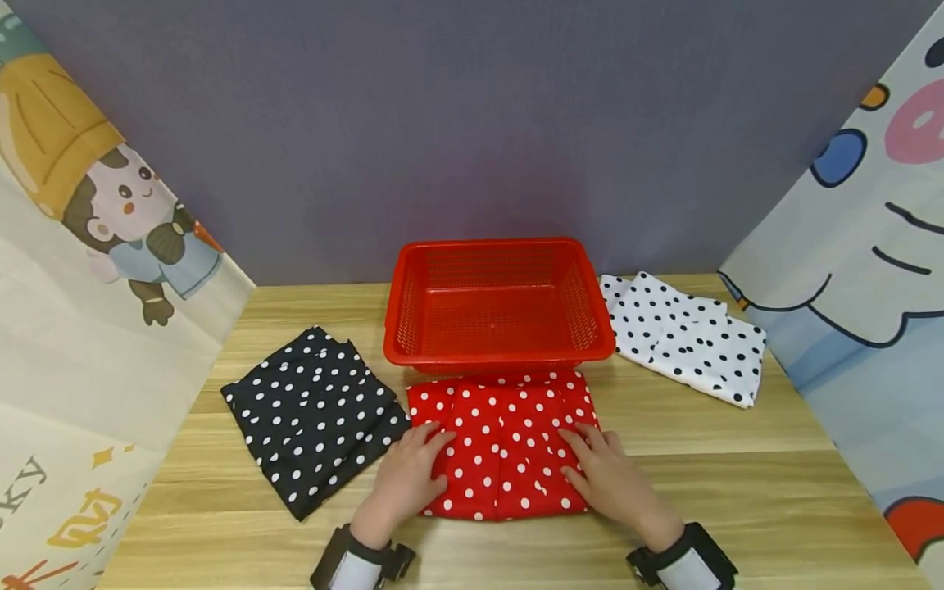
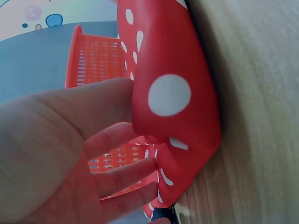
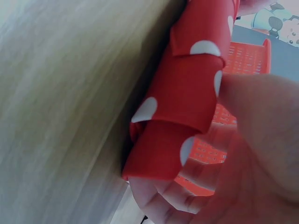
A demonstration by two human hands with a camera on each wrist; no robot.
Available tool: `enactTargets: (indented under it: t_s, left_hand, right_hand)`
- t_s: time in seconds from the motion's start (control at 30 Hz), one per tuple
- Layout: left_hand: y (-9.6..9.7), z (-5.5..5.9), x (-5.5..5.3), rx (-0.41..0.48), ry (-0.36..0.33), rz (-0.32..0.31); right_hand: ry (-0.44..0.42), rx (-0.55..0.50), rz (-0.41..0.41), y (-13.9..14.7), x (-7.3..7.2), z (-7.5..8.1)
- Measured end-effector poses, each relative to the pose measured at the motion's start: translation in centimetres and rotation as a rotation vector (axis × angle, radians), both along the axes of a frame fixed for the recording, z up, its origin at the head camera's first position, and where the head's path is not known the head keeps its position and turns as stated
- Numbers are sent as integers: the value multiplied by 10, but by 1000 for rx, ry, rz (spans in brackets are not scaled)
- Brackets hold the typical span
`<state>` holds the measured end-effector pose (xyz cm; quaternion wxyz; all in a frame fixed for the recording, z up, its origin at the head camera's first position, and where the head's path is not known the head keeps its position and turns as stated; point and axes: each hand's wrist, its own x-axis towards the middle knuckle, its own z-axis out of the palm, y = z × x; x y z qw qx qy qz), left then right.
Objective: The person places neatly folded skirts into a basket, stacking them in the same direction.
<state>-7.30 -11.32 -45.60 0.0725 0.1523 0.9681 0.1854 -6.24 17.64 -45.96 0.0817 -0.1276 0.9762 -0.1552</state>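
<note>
A pale wood-grain worktop [image 1: 737, 516] is seen. At the middle of its far edge a red rectangular perforated plastic basket [image 1: 501, 360] is set, only its own floor seen inside. Between it and the near edge a red white-dotted folded cloth [image 1: 505, 447] is laid; it is judged light, soft and easily creased, best taken by both side edges, layers together. A black white-dotted folded cloth [image 1: 313, 418] is placed toward the left edge, a white black-dotted folded cloth [image 1: 682, 336] by the far right corner. The red cloth's sides are touched by the left hand [image 1: 406, 475] and right hand [image 1: 615, 479], fingers spread.
</note>
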Motion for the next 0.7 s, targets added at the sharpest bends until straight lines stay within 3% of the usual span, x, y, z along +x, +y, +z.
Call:
enactTargets:
  t_s: [0.13, 0.23, 0.37, 0.7]
  left_hand:
    - [0, -1, 1, -5, 16, 5]
    - [0, -1, 2, -24, 74, 19]
    - [2, -1, 0, -55, 136, 80]
    - [5, 4, -12, -39, 82, 250]
  right_hand:
    - [-14, -11, -9, 0, 0, 0]
    - [-18, -16, -14, 1, -2, 2]
    - [-12, -17, -19, 1, -8, 7]
    - [56, 7, -75, 0, -28, 14]
